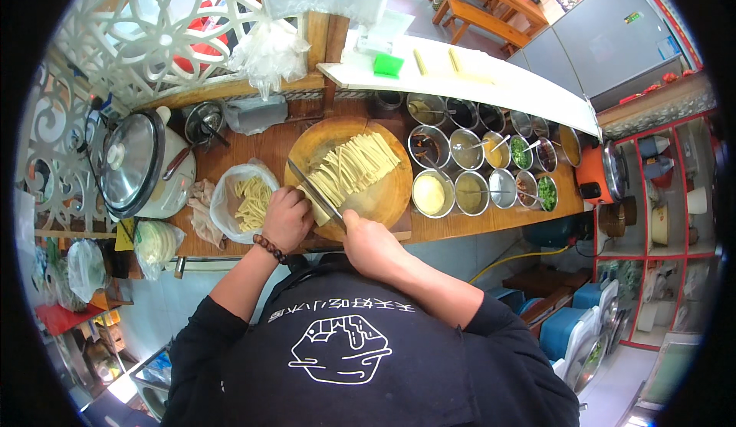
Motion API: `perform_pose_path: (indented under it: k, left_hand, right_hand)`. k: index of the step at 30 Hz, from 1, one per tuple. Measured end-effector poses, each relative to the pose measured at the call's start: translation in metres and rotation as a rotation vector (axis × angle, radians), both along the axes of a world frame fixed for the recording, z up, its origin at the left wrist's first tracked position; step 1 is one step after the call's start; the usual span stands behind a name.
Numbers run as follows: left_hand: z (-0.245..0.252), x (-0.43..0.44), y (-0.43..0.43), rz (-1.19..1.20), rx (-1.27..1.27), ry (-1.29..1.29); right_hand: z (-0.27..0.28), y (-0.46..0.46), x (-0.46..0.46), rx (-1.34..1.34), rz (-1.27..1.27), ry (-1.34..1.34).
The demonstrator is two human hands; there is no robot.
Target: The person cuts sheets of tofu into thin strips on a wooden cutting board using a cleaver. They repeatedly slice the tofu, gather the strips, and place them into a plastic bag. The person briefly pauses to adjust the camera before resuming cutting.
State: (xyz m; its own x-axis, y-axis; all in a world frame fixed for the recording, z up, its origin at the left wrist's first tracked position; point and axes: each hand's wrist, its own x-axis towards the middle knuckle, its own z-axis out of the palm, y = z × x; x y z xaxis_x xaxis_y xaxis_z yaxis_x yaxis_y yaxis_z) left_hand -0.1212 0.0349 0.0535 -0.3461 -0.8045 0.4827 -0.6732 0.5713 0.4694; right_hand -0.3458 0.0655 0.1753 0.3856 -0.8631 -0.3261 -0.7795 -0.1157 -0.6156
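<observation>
A round wooden chopping board (391,200) lies before me on the counter. Across it runs a row of thin, pale yellow food strips (362,162), perhaps bean curd. My right hand (372,244) grips the handle of a kitchen knife (317,191), whose blade points away to the left over the near end of the row. With curled fingers, my left hand (287,218) holds the uncut yellow piece (319,213) beside the blade. Left of that hand, a bowl lined with a clear plastic bag (223,197) contains more cut strips (251,200).
Several steel containers of sauces and chopped greens (521,152) line the counter's right side, with spoons sticking out. A lidded cooker (152,165) stands at left, an orange cooker (601,171) at far right. A white ledge (489,70) overhangs the back.
</observation>
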Motion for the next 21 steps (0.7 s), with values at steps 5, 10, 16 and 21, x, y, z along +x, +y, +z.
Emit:
perform_pose_path:
  k: [5,10,16,21]
  left_hand:
    - [-0.005,0.002,0.003,-0.001,0.021,-0.033]
    - [0.002,0.003,0.004,-0.013,0.027,-0.065]
    - [-0.003,0.006,0.006,-0.025,-0.018,-0.049]
    - [-0.006,0.008,0.007,-0.032,-0.01,-0.032]
  right_hand:
    - [-0.009,0.004,0.007,0.08,-0.004,0.035]
    - [-0.05,0.001,0.006,-0.016,-0.054,0.001]
    - [-0.015,0.002,0.005,0.019,-0.032,0.004]
    - [0.01,0.004,0.003,0.081,0.014,0.055]
